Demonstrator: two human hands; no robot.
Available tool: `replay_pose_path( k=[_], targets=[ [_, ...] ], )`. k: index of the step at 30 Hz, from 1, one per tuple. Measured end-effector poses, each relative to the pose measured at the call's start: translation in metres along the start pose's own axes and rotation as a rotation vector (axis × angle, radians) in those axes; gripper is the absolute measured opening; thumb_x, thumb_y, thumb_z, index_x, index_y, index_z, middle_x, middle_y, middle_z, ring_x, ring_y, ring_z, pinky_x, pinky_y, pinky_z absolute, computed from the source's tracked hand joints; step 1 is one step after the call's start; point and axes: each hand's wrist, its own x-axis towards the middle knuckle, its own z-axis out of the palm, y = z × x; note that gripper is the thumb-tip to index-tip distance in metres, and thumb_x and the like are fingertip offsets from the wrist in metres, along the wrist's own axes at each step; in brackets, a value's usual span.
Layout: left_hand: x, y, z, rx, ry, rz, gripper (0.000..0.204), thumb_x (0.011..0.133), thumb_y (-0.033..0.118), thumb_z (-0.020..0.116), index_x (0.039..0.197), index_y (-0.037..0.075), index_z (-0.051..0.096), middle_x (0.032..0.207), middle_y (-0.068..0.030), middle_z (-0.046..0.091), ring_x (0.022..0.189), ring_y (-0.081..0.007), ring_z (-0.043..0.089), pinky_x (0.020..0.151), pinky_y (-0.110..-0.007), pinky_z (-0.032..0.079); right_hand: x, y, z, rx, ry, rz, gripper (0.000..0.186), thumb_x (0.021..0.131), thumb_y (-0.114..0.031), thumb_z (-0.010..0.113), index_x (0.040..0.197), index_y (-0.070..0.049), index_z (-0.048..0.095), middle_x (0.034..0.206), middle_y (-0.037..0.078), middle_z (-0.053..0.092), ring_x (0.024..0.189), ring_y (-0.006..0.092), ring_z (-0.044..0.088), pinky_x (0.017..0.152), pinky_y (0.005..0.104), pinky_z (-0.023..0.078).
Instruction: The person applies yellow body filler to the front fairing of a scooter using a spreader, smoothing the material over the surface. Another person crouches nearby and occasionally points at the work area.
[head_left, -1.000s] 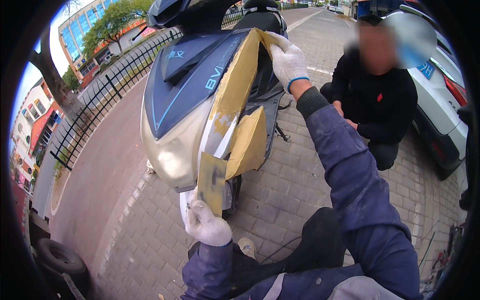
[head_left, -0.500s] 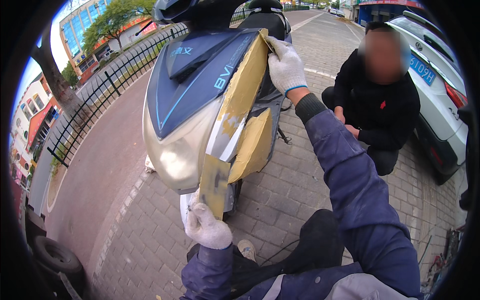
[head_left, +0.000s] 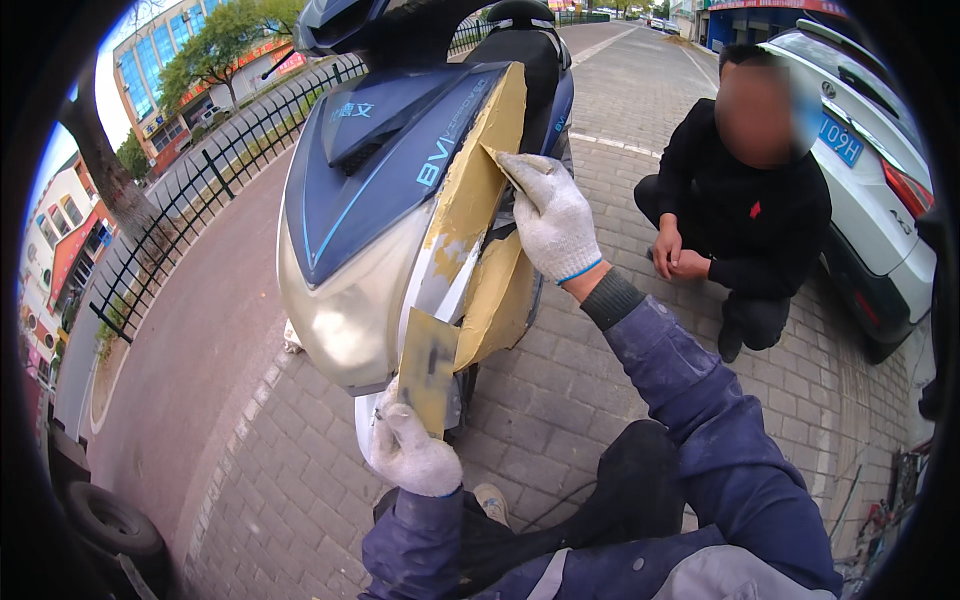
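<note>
- Our right hand [head_left: 555,215] pinches a thin spreader [head_left: 503,167], with the scooter's [head_left: 345,190] tan-coated fairing strip [head_left: 484,130] just to its left
- This strip's long axis slants from upper right to lower left, and our right hand is the nearer one
- Our left hand [head_left: 415,450] grips a smeared flat board [head_left: 428,362], lower down
- Our right hand hides part of the spreader; whether its edge touches the strip, we cannot tell
</note>
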Motion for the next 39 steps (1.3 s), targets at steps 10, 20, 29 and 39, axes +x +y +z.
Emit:
replay_pose_path(
  k=[10, 20, 29, 39],
  targets=[
    [0.0, 0.005, -0.006, 0.02, 0.02, 0.01, 0.05, 0.118, 0.032, 0.051, 0.134, -0.012, 0.069, 0.126, -0.0164, 0.075, 0.115, -0.0233, 0.071, 0.103, -0.036, 0.054, 0.093, 0.072, 0.011, -0.167, 0.174, 0.064, 0.044, 0.098, -0.005, 0.061, 0.139, -0.014, 0.074, 0.124, 0.021, 0.074, 0.116, 0.0406, 0.07, 0.103, 0.0464, 0.057],
    [0.004, -0.001, -0.013, 0.06, 0.024, 0.047, 0.054, 0.119, 0.034, 0.049, 0.137, -0.014, 0.064, 0.126, -0.0206, 0.075, 0.112, -0.0257, 0.073, 0.1, -0.038, 0.059, 0.038, 0.021, 0.033, -0.184, 0.108, 0.059, 0.053, 0.089, -0.001, 0.065, 0.139, -0.015, 0.074, 0.129, 0.015, 0.069, 0.118, 0.0377, 0.065, 0.103, 0.047, 0.056],
    [-0.001, 0.002, 0.003, -0.065, 0.034, 0.029, 0.053, 0.118, 0.035, 0.052, 0.133, -0.014, 0.068, 0.125, -0.0173, 0.075, 0.113, -0.0233, 0.071, 0.101, -0.036, 0.055, -0.008, -0.059, 0.03, -0.141, 0.044, 0.094, 0.06, 0.081, 0.0, 0.069, 0.14, -0.015, 0.072, 0.129, 0.011, 0.068, 0.12, 0.0378, 0.062, 0.103, 0.0457, 0.057],
    [-0.001, 0.019, 0.009, -0.174, 0.186, -0.069, 0.062, 0.119, 0.043, 0.047, 0.142, -0.013, 0.061, 0.129, -0.0194, 0.072, 0.109, -0.0264, 0.074, 0.095, -0.039, 0.062, -0.055, -0.133, 0.008, 0.027, -0.102, 0.059, 0.057, 0.081, 0.001, 0.074, 0.135, -0.015, 0.076, 0.127, 0.009, 0.072, 0.118, 0.0345, 0.068, 0.099, 0.0424, 0.059]
  ],
)
